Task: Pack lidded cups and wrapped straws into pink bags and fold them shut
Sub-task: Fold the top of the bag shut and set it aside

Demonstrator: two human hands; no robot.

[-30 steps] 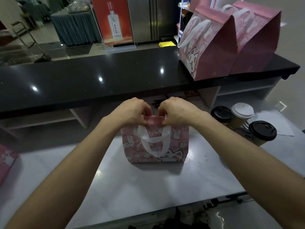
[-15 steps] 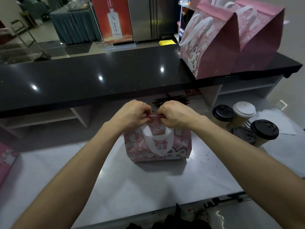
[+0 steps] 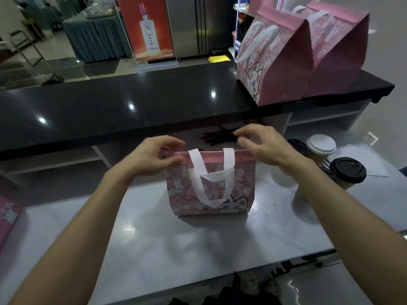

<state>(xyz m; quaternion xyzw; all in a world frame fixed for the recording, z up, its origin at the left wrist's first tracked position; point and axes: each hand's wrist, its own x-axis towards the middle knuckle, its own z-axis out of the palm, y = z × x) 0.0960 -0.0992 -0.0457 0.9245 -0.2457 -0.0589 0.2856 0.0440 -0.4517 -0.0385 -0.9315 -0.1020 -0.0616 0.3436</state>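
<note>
Left hand [image 3: 152,157]: fingers loosely curled, at the pink bag [image 3: 211,183]'s folded top corner.
Right hand [image 3: 262,146]: spread, hovering just above.
Change: both released their central pinch.

Left hand [image 3: 152,159] and right hand [image 3: 264,144] hover above folded pink bag [image 3: 211,183].

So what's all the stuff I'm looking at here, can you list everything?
small pink bag: 1, pink with cat print and white handles, upright on the grey worktop, top folded over
large pink bags: 2, pink, folded shut, side by side on the black counter, right end
lidded cups: about 4, black lids and one white lid, right of the small bag
black straws: a bunch, behind the small bag
poster: 1, red with a bottle, beyond the counter
left hand: loosely curled at the bag's top left corner
right hand: fingers relaxed, above its top right corner
</note>
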